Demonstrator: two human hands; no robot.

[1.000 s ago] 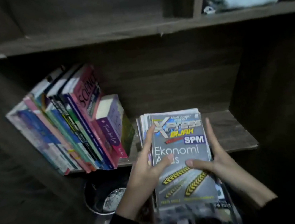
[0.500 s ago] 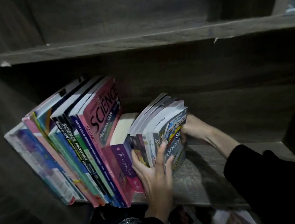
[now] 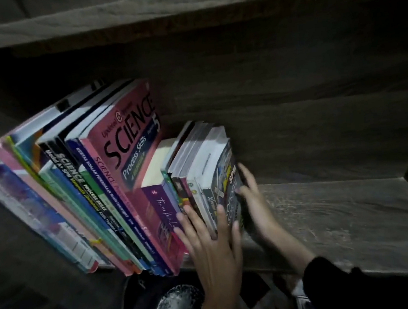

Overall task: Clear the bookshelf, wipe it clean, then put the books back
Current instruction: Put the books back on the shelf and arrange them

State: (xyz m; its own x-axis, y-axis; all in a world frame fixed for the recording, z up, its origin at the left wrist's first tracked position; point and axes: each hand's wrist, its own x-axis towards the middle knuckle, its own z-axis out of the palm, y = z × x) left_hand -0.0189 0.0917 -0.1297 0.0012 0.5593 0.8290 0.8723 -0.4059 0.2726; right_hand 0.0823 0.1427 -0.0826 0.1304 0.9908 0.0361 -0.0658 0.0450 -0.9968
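With left hand (image 3: 212, 240) flat on the spines and right hand (image 3: 253, 199) flat against the Ekonomi SPM workbook (image 3: 230, 191), fingers straight, gripping nothing, push the workbook batch (image 3: 199, 170), standing on the shelf (image 3: 346, 214) at 3 o'clock of the purple paperback (image 3: 162, 210), evenly toward 9 o'clock; square spines before letting go.

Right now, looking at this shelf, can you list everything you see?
Shelf board: one, dark wood, beneath the books.
Tall books: several, mixed colours, leaning at left.
SCIENCE book: one, pink, rightmost of those.
Purple book: one, beside the SCIENCE book.
Smaller books: several, mixed, row's right end.
Ekonomi book: one, grey, outermost right.
Round container: one, dark, below the shelf.
Left hand: fingers against the smaller books' spines.
Right hand: on the Ekonomi book's cover.
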